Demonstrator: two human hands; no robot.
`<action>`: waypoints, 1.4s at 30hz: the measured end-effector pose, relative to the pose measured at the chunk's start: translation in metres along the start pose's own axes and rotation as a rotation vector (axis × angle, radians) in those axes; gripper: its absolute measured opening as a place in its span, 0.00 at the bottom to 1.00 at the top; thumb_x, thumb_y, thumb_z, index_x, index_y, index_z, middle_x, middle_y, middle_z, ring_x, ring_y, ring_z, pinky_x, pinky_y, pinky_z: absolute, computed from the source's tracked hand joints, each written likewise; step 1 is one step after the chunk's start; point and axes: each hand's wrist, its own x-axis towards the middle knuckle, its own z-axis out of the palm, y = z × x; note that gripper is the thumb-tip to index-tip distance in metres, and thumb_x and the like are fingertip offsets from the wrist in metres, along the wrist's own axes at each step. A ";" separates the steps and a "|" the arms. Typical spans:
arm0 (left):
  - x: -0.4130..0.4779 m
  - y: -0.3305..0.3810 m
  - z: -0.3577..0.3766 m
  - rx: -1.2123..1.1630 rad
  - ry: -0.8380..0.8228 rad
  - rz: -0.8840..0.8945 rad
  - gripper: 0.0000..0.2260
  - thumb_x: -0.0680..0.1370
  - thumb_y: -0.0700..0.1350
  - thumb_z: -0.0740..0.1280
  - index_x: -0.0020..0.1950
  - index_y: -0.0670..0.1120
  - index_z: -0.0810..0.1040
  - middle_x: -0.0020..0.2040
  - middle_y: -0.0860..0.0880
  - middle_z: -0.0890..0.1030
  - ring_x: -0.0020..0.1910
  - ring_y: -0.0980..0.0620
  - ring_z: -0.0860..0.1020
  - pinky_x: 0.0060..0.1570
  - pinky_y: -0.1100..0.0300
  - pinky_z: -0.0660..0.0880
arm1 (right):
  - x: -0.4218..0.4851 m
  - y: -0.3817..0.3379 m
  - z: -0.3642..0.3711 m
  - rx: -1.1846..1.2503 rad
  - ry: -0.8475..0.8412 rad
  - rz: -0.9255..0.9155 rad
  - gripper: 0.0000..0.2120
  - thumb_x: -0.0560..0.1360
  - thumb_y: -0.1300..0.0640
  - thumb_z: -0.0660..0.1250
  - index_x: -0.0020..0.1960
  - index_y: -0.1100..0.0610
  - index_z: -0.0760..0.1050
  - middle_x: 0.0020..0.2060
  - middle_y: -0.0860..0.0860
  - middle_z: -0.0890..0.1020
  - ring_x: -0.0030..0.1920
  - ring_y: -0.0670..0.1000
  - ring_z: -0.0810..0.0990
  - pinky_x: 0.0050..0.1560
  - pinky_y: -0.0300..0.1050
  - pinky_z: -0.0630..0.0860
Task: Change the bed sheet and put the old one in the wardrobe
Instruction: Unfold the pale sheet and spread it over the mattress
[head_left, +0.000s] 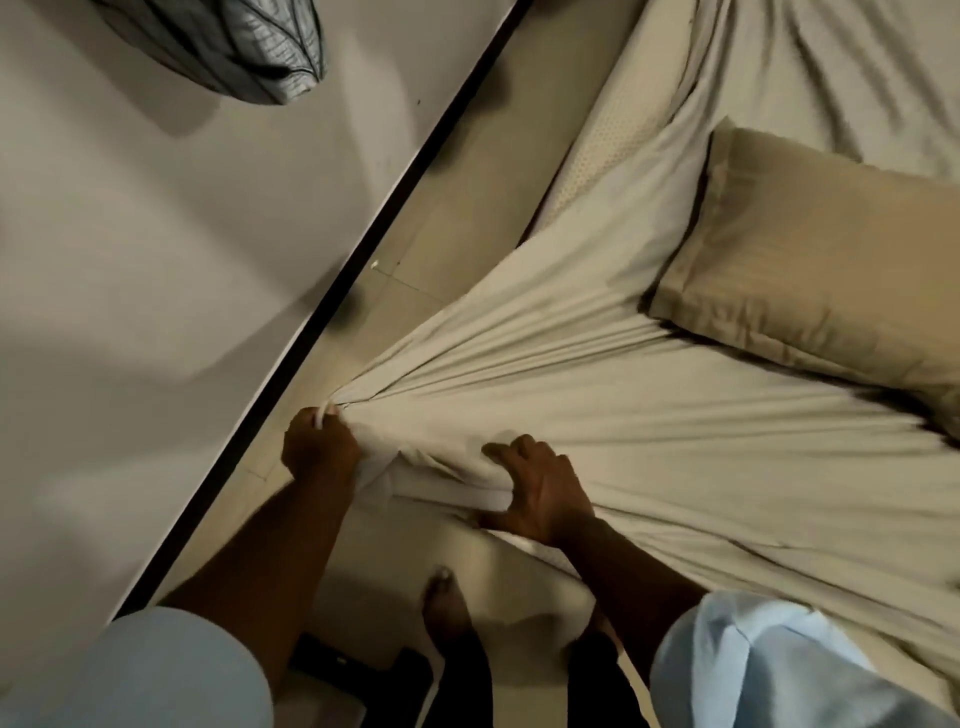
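here, with the left hand (319, 441) clenched on the bunched corner of the bed sheet (623, 395) and the right hand (540, 488) gripping a fold at the mattress (613, 140) edge, pull evenly toward the floor (415, 249), clearing the pillow (810, 260) first.

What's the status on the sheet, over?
Left hand grips bunched beige fabric sheet corner. Right hand clutches its folds. Tan rectangular pillow lies on it.
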 end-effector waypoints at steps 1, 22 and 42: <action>0.007 -0.010 -0.008 -0.006 0.011 -0.025 0.17 0.84 0.48 0.61 0.62 0.36 0.79 0.61 0.34 0.79 0.62 0.34 0.76 0.61 0.47 0.71 | 0.003 -0.007 0.001 0.016 -0.068 -0.031 0.44 0.64 0.23 0.68 0.74 0.42 0.68 0.56 0.47 0.74 0.55 0.54 0.76 0.48 0.51 0.74; -0.003 -0.050 0.002 -0.076 0.051 -0.263 0.12 0.82 0.42 0.64 0.63 0.42 0.78 0.63 0.38 0.78 0.63 0.36 0.75 0.61 0.47 0.72 | -0.004 -0.060 0.017 0.451 -0.308 0.068 0.13 0.76 0.50 0.65 0.58 0.46 0.83 0.44 0.45 0.87 0.43 0.44 0.84 0.49 0.44 0.80; -0.150 -0.003 0.096 0.230 -0.096 0.525 0.14 0.74 0.49 0.72 0.55 0.46 0.76 0.59 0.46 0.74 0.59 0.41 0.72 0.50 0.45 0.75 | -0.097 0.040 0.004 0.577 0.141 0.408 0.21 0.67 0.51 0.63 0.60 0.48 0.76 0.48 0.44 0.80 0.47 0.46 0.79 0.51 0.44 0.78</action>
